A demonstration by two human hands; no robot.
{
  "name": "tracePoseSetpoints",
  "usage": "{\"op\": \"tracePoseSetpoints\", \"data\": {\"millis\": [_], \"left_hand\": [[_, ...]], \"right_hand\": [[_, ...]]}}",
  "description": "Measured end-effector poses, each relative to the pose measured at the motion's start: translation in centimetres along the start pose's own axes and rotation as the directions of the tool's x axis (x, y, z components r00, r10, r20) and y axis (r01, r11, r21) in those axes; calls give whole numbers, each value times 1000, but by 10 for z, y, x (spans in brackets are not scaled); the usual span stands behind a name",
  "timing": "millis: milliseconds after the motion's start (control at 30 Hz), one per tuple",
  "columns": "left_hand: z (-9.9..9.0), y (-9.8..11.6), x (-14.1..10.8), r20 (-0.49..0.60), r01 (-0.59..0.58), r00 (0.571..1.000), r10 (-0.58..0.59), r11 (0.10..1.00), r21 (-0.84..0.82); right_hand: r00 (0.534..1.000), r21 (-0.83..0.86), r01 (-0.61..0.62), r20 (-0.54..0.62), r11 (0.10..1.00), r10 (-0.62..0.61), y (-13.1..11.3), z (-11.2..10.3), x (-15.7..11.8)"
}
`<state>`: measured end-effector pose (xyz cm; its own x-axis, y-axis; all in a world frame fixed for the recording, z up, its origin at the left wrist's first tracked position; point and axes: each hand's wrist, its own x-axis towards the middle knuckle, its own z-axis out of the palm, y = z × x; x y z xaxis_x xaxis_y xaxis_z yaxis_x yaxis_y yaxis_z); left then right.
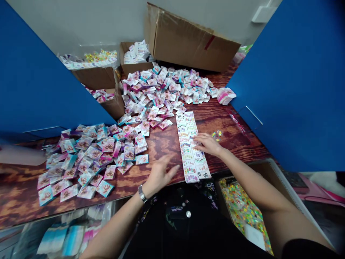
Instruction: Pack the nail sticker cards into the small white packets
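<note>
A long sticker sheet (188, 154) with rows of small coloured ovals lies on the wooden table in two strips, running toward my body. My right hand (208, 144) rests on its right strip, fingers stretched out and a little apart. Just left of the sheet, my left hand (161, 172) hovers by the table edge with its thumb and fingers apart, slightly blurred and holding nothing. To the right of my right hand lie a few small clear packets with yellow and green bits (217, 135).
Piles of small printed boxes (107, 147) cover the table's left and back. Behind them stand a large cardboard box (188, 41) and smaller open cartons (99, 81). Blue panels (291, 93) flank both sides. A bin of colourful packets (242, 205) sits below the edge at right.
</note>
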<state>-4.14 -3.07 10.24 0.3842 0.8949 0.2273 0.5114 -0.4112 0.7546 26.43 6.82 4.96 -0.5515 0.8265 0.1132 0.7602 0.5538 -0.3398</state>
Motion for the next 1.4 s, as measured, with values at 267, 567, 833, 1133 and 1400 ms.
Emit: {"op": "tracePoseSetpoints", "data": {"millis": [267, 567, 833, 1133, 1400], "left_hand": [[40, 23, 1, 282, 180, 955, -88, 930, -320], [50, 27, 3, 547, 638, 770, -328, 420, -645], [53, 25, 29, 465, 474, 725, -507, -122, -872], [38, 30, 14, 426, 489, 856, -292, 191, -851], [33, 22, 18, 432, 458, 841, -326, 3, -889]], "right_hand": [[987, -67, -2, 159, 998, 13, 7, -8, 10], [994, -34, 30, -105, 999, -33, -37, -13, -13], [981, 441, 170, 12, 881, -196, -142, -62, -47], [903, 283, -62, -393, 957, 175, -132, -44, -20], [917, -115, 226, -310, 967, -252, -150, -24, -34]]}}
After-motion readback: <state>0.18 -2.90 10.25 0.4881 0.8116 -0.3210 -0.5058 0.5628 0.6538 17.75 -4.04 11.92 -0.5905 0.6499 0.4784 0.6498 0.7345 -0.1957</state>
